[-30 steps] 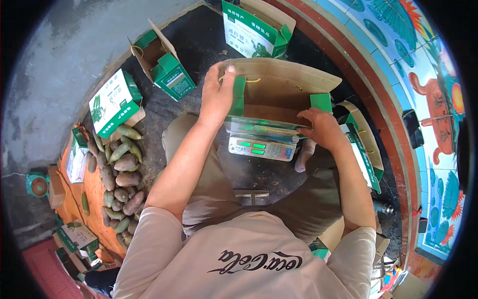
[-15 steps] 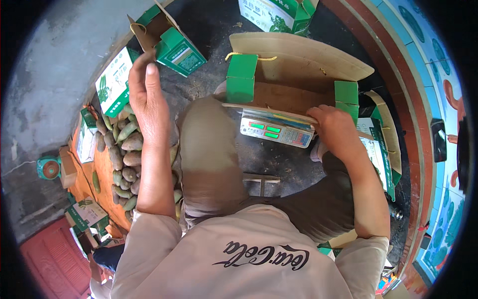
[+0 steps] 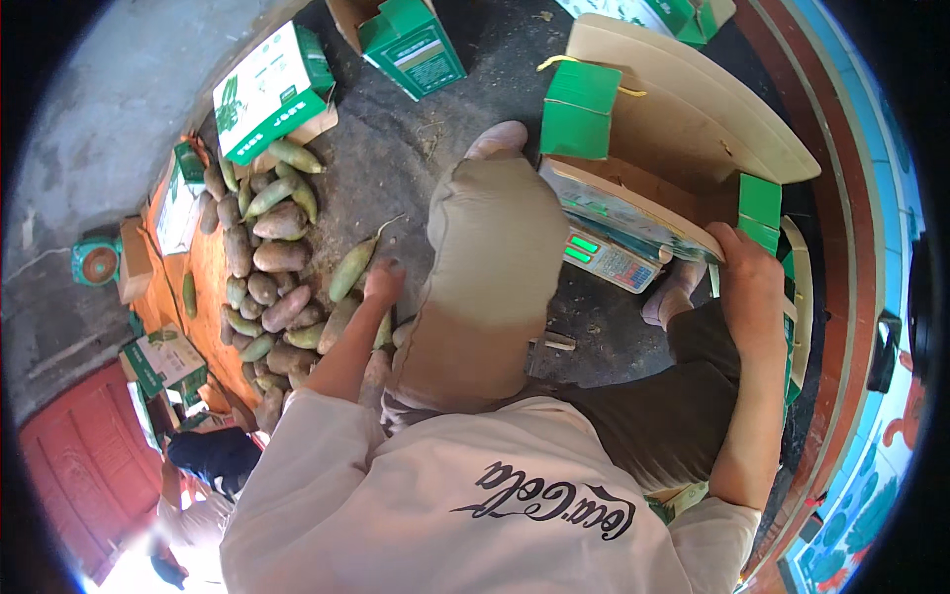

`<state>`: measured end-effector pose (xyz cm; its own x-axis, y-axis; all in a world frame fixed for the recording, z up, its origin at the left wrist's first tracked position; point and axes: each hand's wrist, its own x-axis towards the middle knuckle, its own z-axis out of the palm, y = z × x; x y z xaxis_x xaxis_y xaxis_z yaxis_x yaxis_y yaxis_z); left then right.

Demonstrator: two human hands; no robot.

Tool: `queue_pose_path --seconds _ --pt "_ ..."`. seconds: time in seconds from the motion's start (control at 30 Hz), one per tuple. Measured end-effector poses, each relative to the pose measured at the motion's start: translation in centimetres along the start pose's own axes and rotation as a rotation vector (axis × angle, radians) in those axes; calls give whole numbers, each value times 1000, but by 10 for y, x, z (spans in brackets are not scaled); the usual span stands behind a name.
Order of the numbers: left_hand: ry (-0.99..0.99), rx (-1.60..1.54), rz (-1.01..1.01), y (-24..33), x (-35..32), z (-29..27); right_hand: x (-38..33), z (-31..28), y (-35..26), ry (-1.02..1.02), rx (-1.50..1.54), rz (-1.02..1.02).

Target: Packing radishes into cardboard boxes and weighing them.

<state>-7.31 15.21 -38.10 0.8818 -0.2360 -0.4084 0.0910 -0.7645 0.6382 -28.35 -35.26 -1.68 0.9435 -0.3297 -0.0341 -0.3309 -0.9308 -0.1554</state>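
An open cardboard box (image 3: 683,183) with green corner flaps stands on a digital scale (image 3: 606,259) in front of my knees. My right hand (image 3: 749,269) grips the top edge of its near wall, fingers bent over the rim. To my left lies a heap of radish-like roots (image 3: 282,257), green and earth-brown. At the heap's right side my left hand (image 3: 384,282) is low beside a long green radish (image 3: 353,267) with a thin tail. Its fingers are partly hidden and blurred, so whether they hold the radish does not show.
A white and green carton (image 3: 269,94) stands behind the heap, and another open green box (image 3: 411,49) farther off. More cartons lie at lower left (image 3: 163,358). A person (image 3: 210,460) works there by a red door (image 3: 84,436). A tiled wall (image 3: 851,297) bounds the right.
My left hand has come down from its raised place over the floor to the radish heap. My right hand keeps its hold on the box wall. The view has swung left.
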Motion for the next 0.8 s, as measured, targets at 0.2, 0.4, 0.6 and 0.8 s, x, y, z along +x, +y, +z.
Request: queue_pose_path --seconds 0.2,0.4,0.6,0.8 --pt "-339 774 -285 -3 -58 10 -8 -5 -6 -133 102 121" --pt "-424 951 130 40 -79 8 -4 -6 -12 -115 132 151" --pt "-476 1210 342 104 -65 22 -3 -6 -12 -126 153 192" --pt "-314 1098 172 92 -39 22 -1 -7 -18 -125 170 202"
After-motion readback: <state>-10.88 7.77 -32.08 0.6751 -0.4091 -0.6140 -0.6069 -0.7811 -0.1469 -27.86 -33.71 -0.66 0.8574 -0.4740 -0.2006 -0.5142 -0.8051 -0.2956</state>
